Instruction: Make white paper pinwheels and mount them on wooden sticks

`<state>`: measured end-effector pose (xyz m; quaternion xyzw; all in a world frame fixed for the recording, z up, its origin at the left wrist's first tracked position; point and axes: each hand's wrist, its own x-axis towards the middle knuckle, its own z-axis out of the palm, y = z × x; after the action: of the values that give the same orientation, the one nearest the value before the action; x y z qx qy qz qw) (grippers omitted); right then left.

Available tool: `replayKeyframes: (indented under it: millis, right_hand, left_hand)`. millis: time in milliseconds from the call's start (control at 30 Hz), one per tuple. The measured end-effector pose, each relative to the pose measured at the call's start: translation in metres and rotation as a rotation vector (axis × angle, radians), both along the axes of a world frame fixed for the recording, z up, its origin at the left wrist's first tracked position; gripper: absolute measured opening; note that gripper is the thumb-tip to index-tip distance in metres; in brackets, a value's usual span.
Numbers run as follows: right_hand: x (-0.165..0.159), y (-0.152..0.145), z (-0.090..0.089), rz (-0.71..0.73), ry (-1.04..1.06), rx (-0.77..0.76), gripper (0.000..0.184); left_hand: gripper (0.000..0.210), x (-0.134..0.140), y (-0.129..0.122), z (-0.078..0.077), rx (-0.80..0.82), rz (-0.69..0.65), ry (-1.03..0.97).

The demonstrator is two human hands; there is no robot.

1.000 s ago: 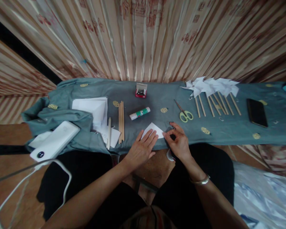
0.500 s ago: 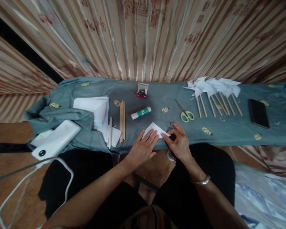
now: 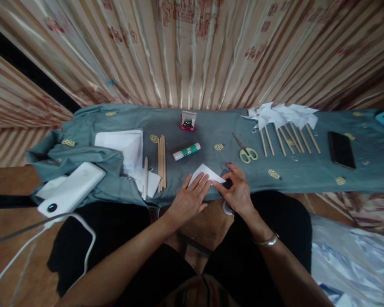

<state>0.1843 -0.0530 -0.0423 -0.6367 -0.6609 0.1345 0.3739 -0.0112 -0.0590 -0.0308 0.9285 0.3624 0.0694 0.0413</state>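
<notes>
A small white sheet of paper, folded to a point at the top, lies at the table's front edge. My left hand rests on its left part, fingers stretched out flat. At its right corner, my right hand grips the paper, the thumb along the lower edge and the other fingers curled. The lower part of the paper is hidden under my fingers. Beyond the paper lies a green and white glue stick. Green-handled scissors are to the right, past my right hand.
Several wooden sticks, a white pen-like stick and white paper sheets lie left. A small red box stands behind. Several paper pinwheels and a black phone lie right. A white power bank with cable sits front left.
The whole view has shifted slightly, moving things a little to the left. Both hands stay at the paper, with hardly any movement of the fingers.
</notes>
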Motion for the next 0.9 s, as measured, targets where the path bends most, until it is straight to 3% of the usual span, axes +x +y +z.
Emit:
replayKeyframes:
  millis: [300, 900]
  right_hand:
    - [0.001, 0.000, -0.001, 0.012, -0.020, -0.009, 0.035]
    - [0.024, -0.003, -0.005, -0.007, -0.104, 0.040, 0.018]
  left_hand:
    - [0.067, 0.000, 0.000, 0.000, -0.004, 0.000, 0.007]
    - [0.065, -0.001, 0.001, 0.004, -0.030, 0.004, 0.003]
